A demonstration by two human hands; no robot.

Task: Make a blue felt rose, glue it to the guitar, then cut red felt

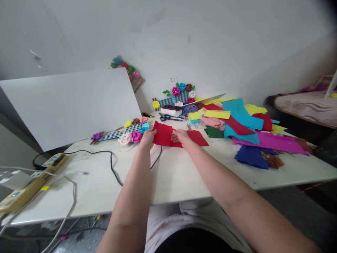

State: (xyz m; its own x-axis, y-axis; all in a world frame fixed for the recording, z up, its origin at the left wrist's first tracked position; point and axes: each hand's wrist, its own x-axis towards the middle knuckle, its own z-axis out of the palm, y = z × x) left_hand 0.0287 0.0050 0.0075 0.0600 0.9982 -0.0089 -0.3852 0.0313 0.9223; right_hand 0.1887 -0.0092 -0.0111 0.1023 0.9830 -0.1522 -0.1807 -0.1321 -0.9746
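Both my hands reach out over a white table [184, 175] and hold a piece of red paper [163, 135]. My left hand [147, 137] pinches its left edge with closed fingers. My right hand [181, 136] presses and grips the paper's right side, fingers curled on it. A second red sheet [197, 137] lies flat just right of my right hand. Blue-handled scissors [168, 118] rest on the table behind the paper.
A heap of coloured paper sheets [244, 123] covers the right of the table. Paper flowers on woven strips [126, 133] lie at left, more flowers [181, 93] by the wall. A white board [68, 105] leans at left. A power strip [28, 182] and black cable [113, 168] lie at front left.
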